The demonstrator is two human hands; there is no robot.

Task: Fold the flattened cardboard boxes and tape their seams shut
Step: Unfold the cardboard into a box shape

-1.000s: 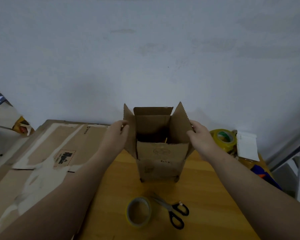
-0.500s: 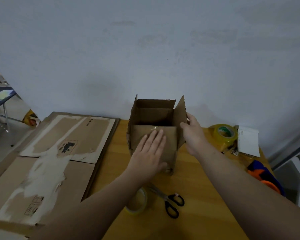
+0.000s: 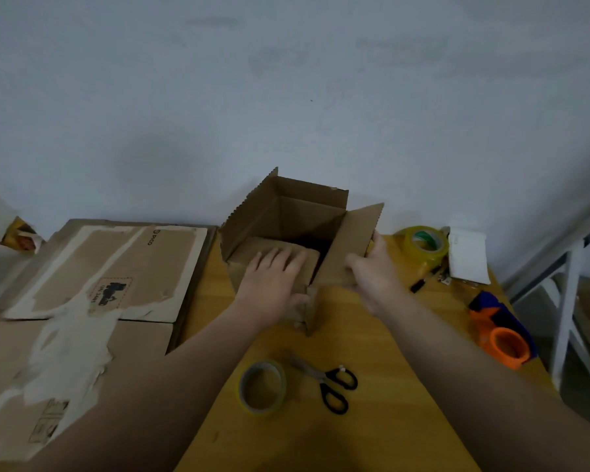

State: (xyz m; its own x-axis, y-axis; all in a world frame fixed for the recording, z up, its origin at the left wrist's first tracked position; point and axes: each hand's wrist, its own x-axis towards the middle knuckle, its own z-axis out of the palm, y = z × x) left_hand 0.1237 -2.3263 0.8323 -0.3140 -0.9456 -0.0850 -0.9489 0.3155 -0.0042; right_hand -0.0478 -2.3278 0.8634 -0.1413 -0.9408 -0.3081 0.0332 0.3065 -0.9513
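Head view. Since half a second ago, the near flap point(image 3: 309, 264) has gone from upright to nearly flat over the opening of the cardboard box point(image 3: 307, 202), which stands at the back of the surface point(image 3: 406, 335). The left hand point(image 3: 271, 284) presses it down, fingers point(image 3: 276, 258) straight and slightly spread. I judge this holds the fold. The right hand point(image 3: 372, 274) grips the right flap point(image 3: 348, 240), fingers curled round its edge, presumably to close it next. Box interior is dark; I see no contents. Tape roll point(image 3: 262, 386) and scissors point(image 3: 334, 383) lie near.

A single head-worn wide-angle camera looks forward and down across the tabletop point(image 3: 399, 352) toward a wall point(image 3: 286, 80). The view is near, within reach.
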